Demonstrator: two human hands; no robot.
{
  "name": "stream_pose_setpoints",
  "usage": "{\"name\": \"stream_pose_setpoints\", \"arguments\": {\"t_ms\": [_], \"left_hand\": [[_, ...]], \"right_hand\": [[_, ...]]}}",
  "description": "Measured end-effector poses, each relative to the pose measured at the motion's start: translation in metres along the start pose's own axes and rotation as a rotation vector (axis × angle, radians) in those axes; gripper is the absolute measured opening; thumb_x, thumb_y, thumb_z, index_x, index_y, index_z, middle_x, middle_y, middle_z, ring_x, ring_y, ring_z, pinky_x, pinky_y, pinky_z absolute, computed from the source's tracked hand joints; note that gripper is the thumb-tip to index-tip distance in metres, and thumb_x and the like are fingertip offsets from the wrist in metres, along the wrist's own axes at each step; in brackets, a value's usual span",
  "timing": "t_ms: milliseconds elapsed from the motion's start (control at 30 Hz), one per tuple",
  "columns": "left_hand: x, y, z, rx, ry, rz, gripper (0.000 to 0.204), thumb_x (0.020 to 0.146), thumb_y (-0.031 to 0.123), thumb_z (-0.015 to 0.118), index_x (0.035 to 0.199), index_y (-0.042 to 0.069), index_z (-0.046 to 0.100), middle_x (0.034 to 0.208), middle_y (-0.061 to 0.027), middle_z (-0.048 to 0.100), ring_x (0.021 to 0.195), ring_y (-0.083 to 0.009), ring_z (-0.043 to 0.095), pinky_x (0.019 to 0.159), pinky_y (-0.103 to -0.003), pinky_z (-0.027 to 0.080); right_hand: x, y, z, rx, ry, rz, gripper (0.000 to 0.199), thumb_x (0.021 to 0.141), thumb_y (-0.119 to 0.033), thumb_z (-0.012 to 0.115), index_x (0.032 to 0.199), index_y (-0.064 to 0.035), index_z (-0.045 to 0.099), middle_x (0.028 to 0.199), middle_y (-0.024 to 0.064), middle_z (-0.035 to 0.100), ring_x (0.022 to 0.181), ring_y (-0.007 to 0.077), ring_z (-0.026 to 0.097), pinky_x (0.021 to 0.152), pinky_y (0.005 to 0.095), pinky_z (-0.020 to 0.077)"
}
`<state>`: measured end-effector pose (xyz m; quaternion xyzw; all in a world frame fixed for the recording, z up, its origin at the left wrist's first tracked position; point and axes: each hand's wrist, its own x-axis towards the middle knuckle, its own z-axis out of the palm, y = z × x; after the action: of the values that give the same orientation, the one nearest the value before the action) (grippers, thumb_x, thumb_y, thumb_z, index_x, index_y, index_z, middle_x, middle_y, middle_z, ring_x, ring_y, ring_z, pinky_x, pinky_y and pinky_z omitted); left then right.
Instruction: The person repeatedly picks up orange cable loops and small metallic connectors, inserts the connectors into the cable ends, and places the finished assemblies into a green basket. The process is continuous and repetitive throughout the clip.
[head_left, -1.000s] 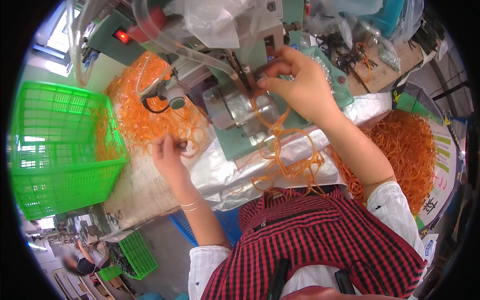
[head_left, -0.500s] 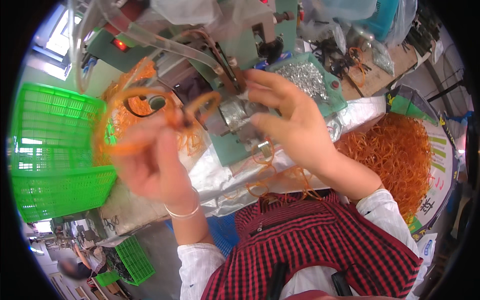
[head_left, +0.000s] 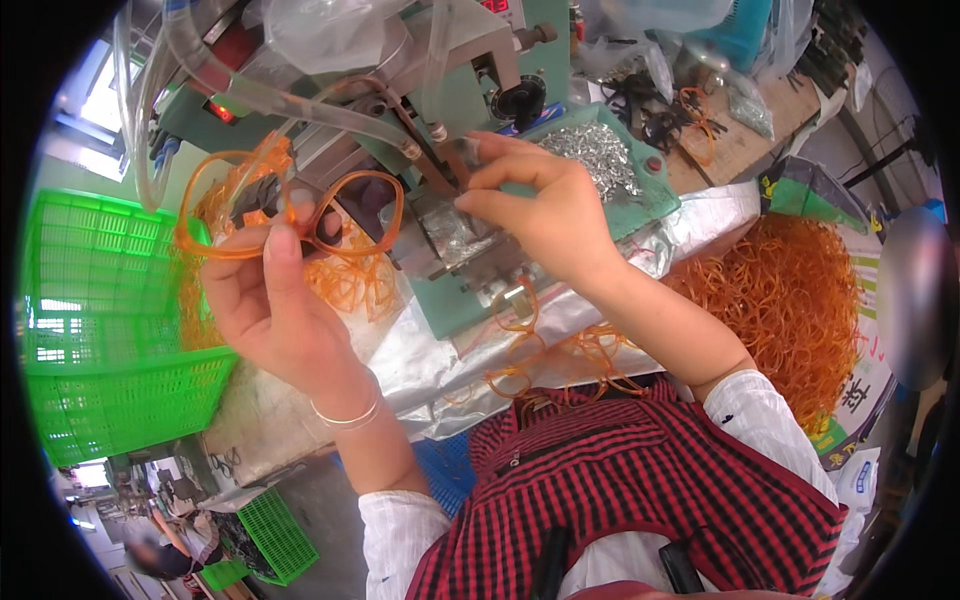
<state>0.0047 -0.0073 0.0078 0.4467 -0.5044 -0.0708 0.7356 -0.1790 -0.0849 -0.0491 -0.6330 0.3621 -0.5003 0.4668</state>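
My left hand [head_left: 278, 320] pinches an orange eyeglass frame [head_left: 400, 212] between thumb and fingers near its bridge, raised left of the green bench machine [head_left: 445, 312]. The frame shows two rims and no temple arms. My right hand [head_left: 555, 205] is at the machine's middle, beside the dark metal guide [head_left: 435, 175] where clear tubes end. Its thumb and index finger are closed together; anything between them is too small to make out. Below the fingertips lies a shiny metal work block [head_left: 458, 238].
Small silvery metal pieces [head_left: 600, 155] fill a green tray at right. Orange frames are heaped in a large bag [head_left: 770, 320] and in a pile [head_left: 350, 285] at left, beside a green crate [head_left: 130, 390]. Several loose frames [head_left: 600, 355] lie along the foil-covered edge. Another person [head_left: 170, 530] sits far left.
My left hand has moved slightly down and left, turning the eyeglass frame so both rims show. My right thumb and index finger have come together at the machine.
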Motion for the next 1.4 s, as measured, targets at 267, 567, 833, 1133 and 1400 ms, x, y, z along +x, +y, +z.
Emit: {"name": "stream_pose_setpoints", "arguments": {"t_ms": [267,567,833,1133,1400], "left_hand": [[-0.054,-0.006,-0.007,0.291,-0.59,0.468,0.013,0.079,-0.003,0.07,0.09,0.0,0.065,0.1,-0.0203,0.072,0.078,-0.0273,0.07,0.067,-0.034,0.057],[-0.069,-0.045,0.035,0.356,-0.534,0.83,0.024,0.072,0.005,0.077,0.091,0.012,0.064,0.108,-0.002,0.073,0.073,-0.0194,0.058,0.057,-0.028,0.052],[-0.067,-0.045,0.033,0.367,-0.555,0.797,0.031,0.076,0.002,0.078,0.1,0.011,0.061,0.106,-0.0067,0.075,0.066,-0.0209,0.058,0.058,-0.029,0.048],[-0.121,-0.033,0.004,0.371,-0.346,0.502,0.024,0.075,0.007,0.073,0.099,0.008,0.069,0.123,-0.0125,0.067,0.077,-0.0264,0.063,0.087,-0.043,0.055],[-0.018,-0.114,-0.242,1.656,0.026,-0.344,0.018,0.082,0.016,0.071,0.098,0.009,0.075,0.103,-0.0127,0.068,0.101,-0.0338,0.062,0.084,-0.047,0.051]], "right_hand": [[-0.025,0.011,-0.053,-0.441,-0.028,-0.246,0.031,0.084,0.0,0.054,0.108,-0.0045,0.073,0.113,0.0168,0.071,0.105,0.0329,0.067,0.094,0.0392,0.0518],[0.005,0.073,-0.132,-0.436,0.203,-0.115,0.029,0.085,0.005,0.051,0.101,-0.0048,0.073,0.103,0.0122,0.074,0.099,0.025,0.07,0.089,0.0339,0.0534],[-0.024,0.074,-0.12,-0.938,0.068,-0.061,0.01,0.077,-0.009,0.07,0.086,-0.0057,0.072,0.088,0.0129,0.068,0.089,0.0331,0.064,0.081,0.0423,0.0508],[-0.027,0.093,-0.116,-1.122,0.047,-0.205,0.009,0.084,-0.009,0.066,0.093,-0.0064,0.064,0.086,0.0137,0.066,0.087,0.0345,0.064,0.077,0.0444,0.0497],[-0.007,0.073,-0.103,-0.849,0.091,-0.37,0.018,0.092,-0.003,0.058,0.106,-0.0017,0.068,0.095,0.0168,0.069,0.09,0.0342,0.065,0.079,0.0394,0.0503]]}}
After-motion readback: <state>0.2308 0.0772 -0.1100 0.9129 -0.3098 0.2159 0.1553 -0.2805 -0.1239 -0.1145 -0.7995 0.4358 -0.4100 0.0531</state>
